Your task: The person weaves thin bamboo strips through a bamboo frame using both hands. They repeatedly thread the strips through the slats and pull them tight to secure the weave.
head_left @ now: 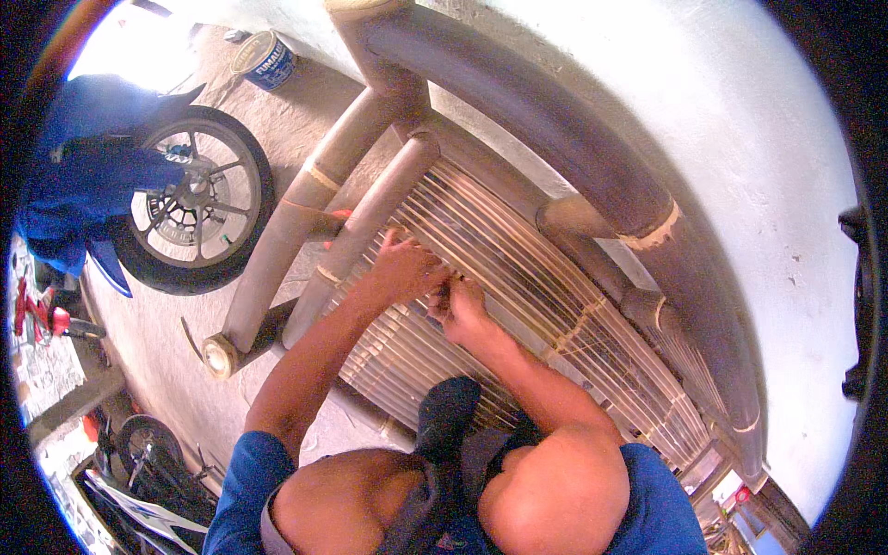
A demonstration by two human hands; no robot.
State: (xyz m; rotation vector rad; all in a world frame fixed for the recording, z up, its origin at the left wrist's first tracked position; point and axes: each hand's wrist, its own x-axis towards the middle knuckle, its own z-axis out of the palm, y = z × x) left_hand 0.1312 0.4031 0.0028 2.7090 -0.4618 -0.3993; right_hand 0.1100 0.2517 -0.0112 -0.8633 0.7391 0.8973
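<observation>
My two hands meet over the slatted seat of a brown bamboo bench. My left hand bends over the thin bamboo slats, its fingertips closed close to my right hand. Beside it, my right hand is closed in a pinch, knuckles up. Whatever lies between the fingers is small and hidden by them. A gap in the slats shows just to the right of my hands. Farther right, a pale cross binding runs over the slats. My bent knees are below, and a dark-covered foot rests on the seat.
A thick bamboo rail runs along the white wall on the right. The bench's bamboo arm frame stands at the left. Beyond it are a blue motorcycle's wheel and a blue can. Another motorcycle stands at the lower left.
</observation>
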